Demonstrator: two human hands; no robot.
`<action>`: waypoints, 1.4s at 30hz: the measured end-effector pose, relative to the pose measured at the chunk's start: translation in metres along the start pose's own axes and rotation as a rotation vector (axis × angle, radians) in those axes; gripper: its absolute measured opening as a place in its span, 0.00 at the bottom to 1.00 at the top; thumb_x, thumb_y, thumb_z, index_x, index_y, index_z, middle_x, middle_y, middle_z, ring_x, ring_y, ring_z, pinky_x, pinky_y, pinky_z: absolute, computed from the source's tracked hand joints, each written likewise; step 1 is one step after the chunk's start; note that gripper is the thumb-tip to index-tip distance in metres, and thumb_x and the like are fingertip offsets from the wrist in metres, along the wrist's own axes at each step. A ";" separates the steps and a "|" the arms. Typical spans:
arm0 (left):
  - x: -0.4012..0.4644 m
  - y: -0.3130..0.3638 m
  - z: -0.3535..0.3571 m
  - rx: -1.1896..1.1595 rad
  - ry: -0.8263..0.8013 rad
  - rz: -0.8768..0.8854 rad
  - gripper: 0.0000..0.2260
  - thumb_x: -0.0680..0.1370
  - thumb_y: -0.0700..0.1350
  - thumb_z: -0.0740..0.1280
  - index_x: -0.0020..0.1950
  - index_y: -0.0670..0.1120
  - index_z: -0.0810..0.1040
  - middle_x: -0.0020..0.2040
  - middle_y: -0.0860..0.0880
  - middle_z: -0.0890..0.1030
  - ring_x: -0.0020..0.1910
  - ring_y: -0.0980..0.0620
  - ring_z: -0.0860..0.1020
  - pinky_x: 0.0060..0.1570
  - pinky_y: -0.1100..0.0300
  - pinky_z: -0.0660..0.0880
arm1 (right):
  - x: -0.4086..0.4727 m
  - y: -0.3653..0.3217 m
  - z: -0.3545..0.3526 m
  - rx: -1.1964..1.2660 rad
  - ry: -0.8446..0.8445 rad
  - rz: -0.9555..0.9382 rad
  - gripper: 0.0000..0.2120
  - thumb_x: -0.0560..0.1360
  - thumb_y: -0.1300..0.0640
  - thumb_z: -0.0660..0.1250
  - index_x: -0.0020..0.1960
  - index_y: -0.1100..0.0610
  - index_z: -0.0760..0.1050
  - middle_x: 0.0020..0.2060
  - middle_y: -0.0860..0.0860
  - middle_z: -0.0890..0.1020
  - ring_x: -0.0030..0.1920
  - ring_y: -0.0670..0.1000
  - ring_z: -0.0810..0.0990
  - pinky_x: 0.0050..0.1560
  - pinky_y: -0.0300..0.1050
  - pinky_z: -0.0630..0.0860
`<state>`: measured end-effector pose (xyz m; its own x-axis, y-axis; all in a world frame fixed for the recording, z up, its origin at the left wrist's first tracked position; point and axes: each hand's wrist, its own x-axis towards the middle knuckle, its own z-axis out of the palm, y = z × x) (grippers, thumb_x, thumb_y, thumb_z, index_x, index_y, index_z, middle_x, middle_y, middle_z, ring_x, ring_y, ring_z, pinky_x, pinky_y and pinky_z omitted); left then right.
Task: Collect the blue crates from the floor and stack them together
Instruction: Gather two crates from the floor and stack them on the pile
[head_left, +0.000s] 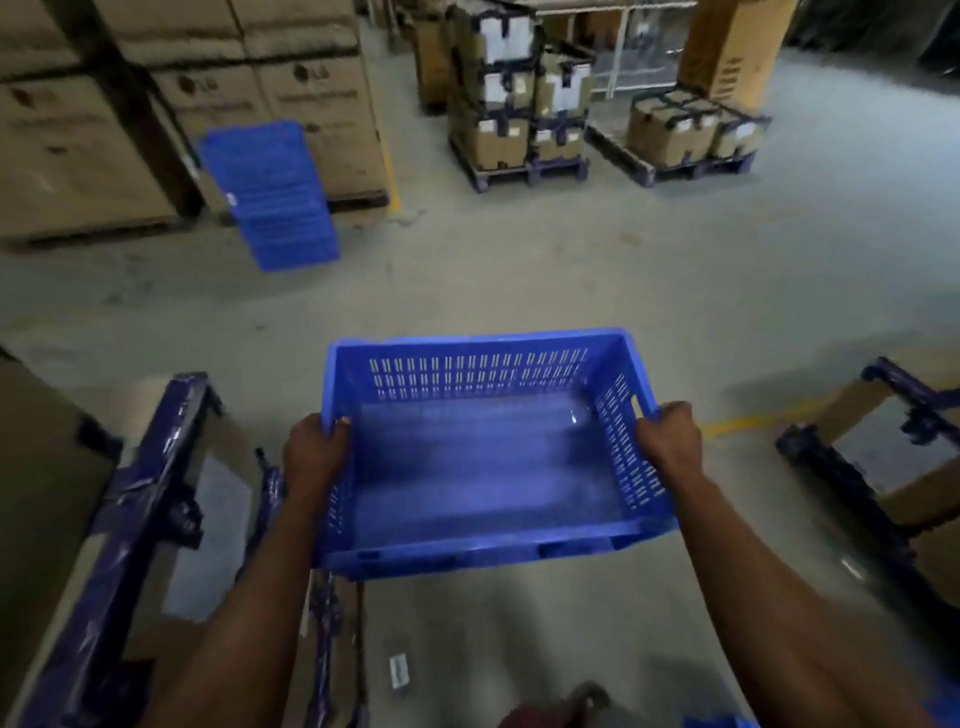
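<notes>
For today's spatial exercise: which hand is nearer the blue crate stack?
Left. The left hand grips the carried crate's side toward the stack; the right hand grips the far side.

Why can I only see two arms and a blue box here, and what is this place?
The camera sits on a person's head, looking forward and down, so you see only their arms. The left hand and the right hand each grip a side rim of an empty blue plastic crate with slotted walls, held above the grey concrete floor. Farther ahead on the left stands a stack of matching blue crates, beside big brown cardboard boxes. More cardboard boxes sit on dark pallets at the back. It looks like a warehouse.
</notes>
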<state>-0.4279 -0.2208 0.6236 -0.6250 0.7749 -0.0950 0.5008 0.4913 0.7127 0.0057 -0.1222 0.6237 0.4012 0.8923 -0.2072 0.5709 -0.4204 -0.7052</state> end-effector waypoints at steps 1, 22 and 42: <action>0.008 -0.007 -0.009 -0.001 0.017 -0.019 0.17 0.82 0.50 0.66 0.58 0.35 0.81 0.52 0.32 0.83 0.51 0.32 0.82 0.47 0.48 0.75 | 0.003 -0.014 0.014 0.000 -0.022 -0.013 0.18 0.72 0.54 0.68 0.57 0.62 0.71 0.52 0.66 0.81 0.55 0.67 0.81 0.54 0.54 0.77; 0.297 0.025 0.003 -0.035 0.252 -0.322 0.15 0.77 0.55 0.72 0.49 0.43 0.82 0.43 0.37 0.84 0.44 0.37 0.84 0.46 0.48 0.80 | 0.259 -0.296 0.252 -0.068 -0.312 -0.178 0.20 0.73 0.50 0.67 0.61 0.56 0.67 0.54 0.61 0.81 0.54 0.64 0.81 0.50 0.53 0.73; 0.756 -0.064 -0.084 -0.173 0.233 -0.510 0.22 0.70 0.59 0.75 0.57 0.48 0.79 0.50 0.42 0.85 0.50 0.39 0.84 0.53 0.46 0.80 | 0.368 -0.650 0.600 -0.142 -0.373 -0.266 0.21 0.72 0.49 0.69 0.61 0.54 0.69 0.52 0.60 0.82 0.53 0.63 0.82 0.54 0.54 0.77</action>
<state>-0.9824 0.3000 0.5648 -0.8864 0.3402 -0.3141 0.0094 0.6914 0.7224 -0.6474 0.5777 0.5987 -0.0419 0.9593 -0.2793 0.7218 -0.1642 -0.6723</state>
